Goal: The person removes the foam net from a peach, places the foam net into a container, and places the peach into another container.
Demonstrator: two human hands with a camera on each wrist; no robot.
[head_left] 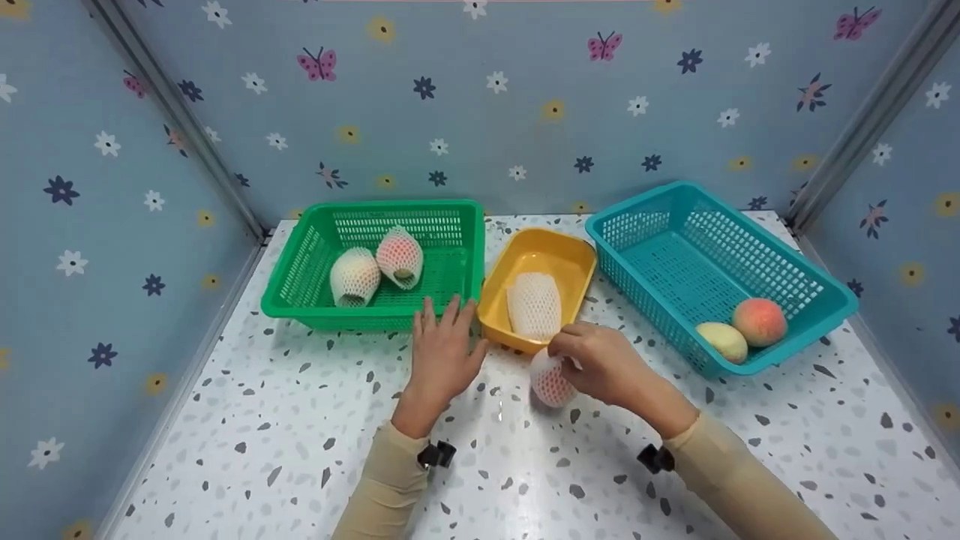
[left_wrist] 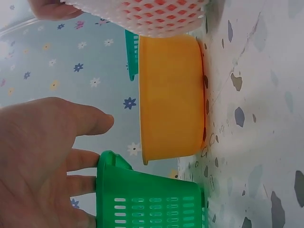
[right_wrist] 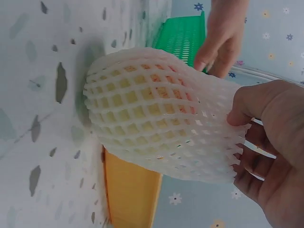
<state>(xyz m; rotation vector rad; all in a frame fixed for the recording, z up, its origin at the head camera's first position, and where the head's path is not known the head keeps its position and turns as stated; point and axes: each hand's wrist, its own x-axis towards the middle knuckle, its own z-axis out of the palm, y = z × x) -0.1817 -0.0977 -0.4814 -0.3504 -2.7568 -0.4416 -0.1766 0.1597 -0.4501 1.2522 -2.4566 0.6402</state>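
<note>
My right hand (head_left: 604,364) pinches the gathered top of a white foam net (right_wrist: 213,137) with a peach (right_wrist: 137,99) inside it. The wrapped peach is low over the table, in front of the yellow tray (head_left: 491,319). My left hand (head_left: 442,352) has its fingers spread, fingertips right at the near rim of the green basket (head_left: 337,319). Two net-wrapped peaches, one at the left (head_left: 356,277) and one beside it (head_left: 400,259), lie in that basket. White foam netting (head_left: 535,306) lies in the yellow tray.
A blue basket (head_left: 645,251) stands at the right, angled, with a red-blushed peach (head_left: 760,322) and a pale yellow one (head_left: 722,343) in its near corner. Flower-patterned walls (head_left: 480,97) close off the back and sides of the speckled table (head_left: 300,450).
</note>
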